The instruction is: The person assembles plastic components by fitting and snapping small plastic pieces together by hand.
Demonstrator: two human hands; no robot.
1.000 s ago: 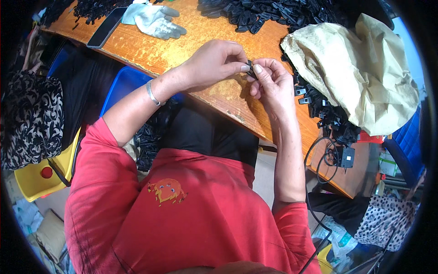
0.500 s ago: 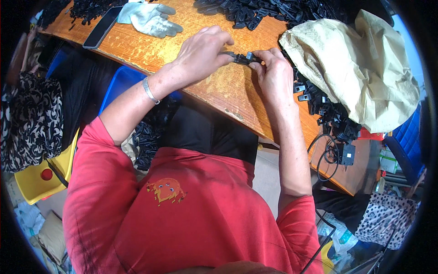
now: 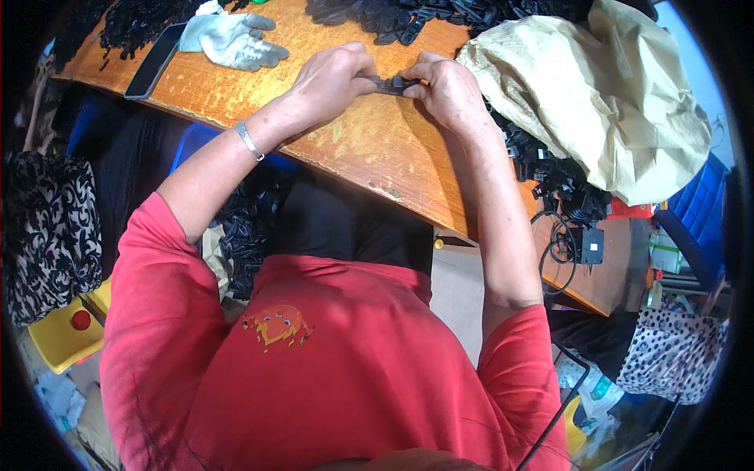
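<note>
A small black plastic piece (image 3: 390,85), slim and jointed-looking, is held just above the wooden table. My left hand (image 3: 333,83) pinches its left end between thumb and fingers. At the other end, my right hand (image 3: 449,93) grips it with thumb and forefinger. Both sets of fingers cover the ends, so its exact kind is hard to make out. Beyond my hands lies a heap of similar black plastic parts (image 3: 408,22). More black parts (image 3: 577,192) spill out beside my right forearm, partly under a cream woven sack (image 3: 581,94).
A grey-white work glove (image 3: 234,41) and a dark phone (image 3: 157,61) lie at the left of the table (image 3: 369,161). A black box with a cable (image 3: 587,246) sits at the right. A blue bin (image 3: 192,145) stands below the table edge. People are seated on both sides.
My left fingers, spread apart before, have closed in on the black plastic piece. Tilted right fingers now bend over its other end. The whole view has shifted slightly.
</note>
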